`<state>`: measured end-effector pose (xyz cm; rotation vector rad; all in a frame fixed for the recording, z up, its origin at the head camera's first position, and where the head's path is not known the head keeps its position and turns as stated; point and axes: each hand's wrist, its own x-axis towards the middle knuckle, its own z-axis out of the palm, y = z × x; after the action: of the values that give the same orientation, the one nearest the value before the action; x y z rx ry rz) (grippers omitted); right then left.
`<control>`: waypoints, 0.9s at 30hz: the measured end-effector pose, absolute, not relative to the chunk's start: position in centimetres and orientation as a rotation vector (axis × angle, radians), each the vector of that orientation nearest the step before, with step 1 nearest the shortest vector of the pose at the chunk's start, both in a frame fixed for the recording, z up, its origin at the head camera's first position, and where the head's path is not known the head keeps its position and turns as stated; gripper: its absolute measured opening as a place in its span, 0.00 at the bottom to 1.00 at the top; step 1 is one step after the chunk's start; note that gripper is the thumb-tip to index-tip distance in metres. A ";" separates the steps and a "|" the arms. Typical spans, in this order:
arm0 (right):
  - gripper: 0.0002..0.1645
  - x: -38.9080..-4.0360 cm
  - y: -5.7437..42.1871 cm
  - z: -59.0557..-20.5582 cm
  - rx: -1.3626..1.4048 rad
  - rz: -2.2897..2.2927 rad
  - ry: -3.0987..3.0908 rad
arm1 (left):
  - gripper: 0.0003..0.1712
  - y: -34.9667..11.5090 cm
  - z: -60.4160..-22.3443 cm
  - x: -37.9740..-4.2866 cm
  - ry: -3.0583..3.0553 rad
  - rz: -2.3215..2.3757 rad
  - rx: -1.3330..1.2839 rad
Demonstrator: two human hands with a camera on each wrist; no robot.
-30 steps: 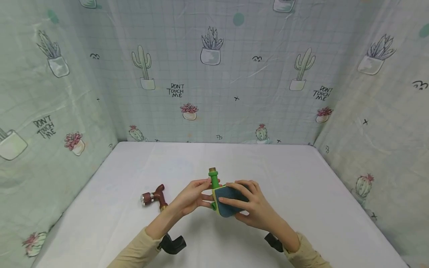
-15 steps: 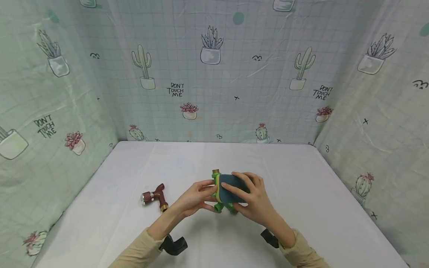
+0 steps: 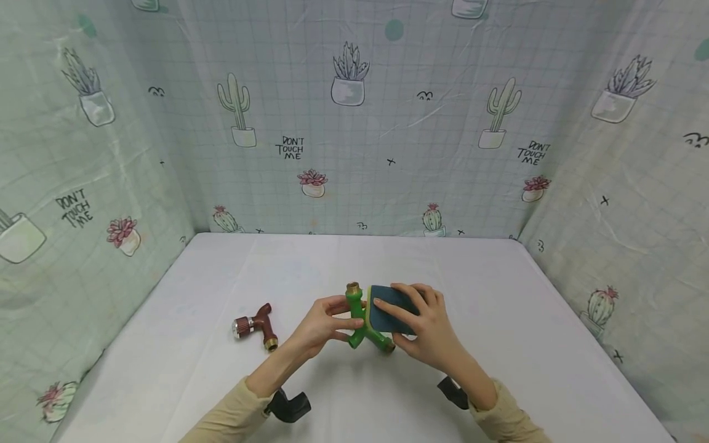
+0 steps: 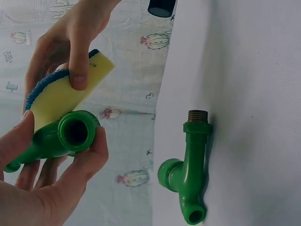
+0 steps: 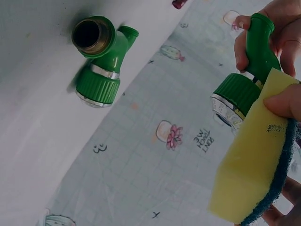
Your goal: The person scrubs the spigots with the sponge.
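L hand is curling fingers round a green plastic-looking tap, above the white counter; R hand is pinching a yellow-and-blue scouring sponge close by. Poss. slip if R hand's pressing too hard: tap's prob. landing on the 2nd green brass-threaded tap below.

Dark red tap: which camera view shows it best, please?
The head view: the dark red tap lies whole, uncovered. Right wrist: only a red scrap at the top edge, probably this tap; left wrist: none of it.
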<state>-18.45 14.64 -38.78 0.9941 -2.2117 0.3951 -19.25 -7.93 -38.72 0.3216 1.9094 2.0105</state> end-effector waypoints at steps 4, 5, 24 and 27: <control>0.40 -18.5 15.4 -38.6 0.972 0.379 -2.231 | 0.30 -7.9 -38.7 -19.2 1.939 2.005 0.339; 0.40 -18.5 15.6 -38.6 0.967 0.383 -2.233 | 0.30 -7.9 -38.7 -19.2 1.945 2.006 0.345; 0.39 -18.7 15.5 -38.2 1.056 0.520 -2.292 | 0.16 -7.9 -38.9 -19.4 2.018 1.966 0.397; 0.39 -18.8 15.2 -38.2 1.048 0.521 -2.298 | 0.16 -7.8 -39.0 -19.3 2.033 1.937 0.437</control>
<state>-18.76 15.15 -38.24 1.0483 -2.2978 0.5215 -19.34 -7.83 -39.03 0.4368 2.0333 1.9373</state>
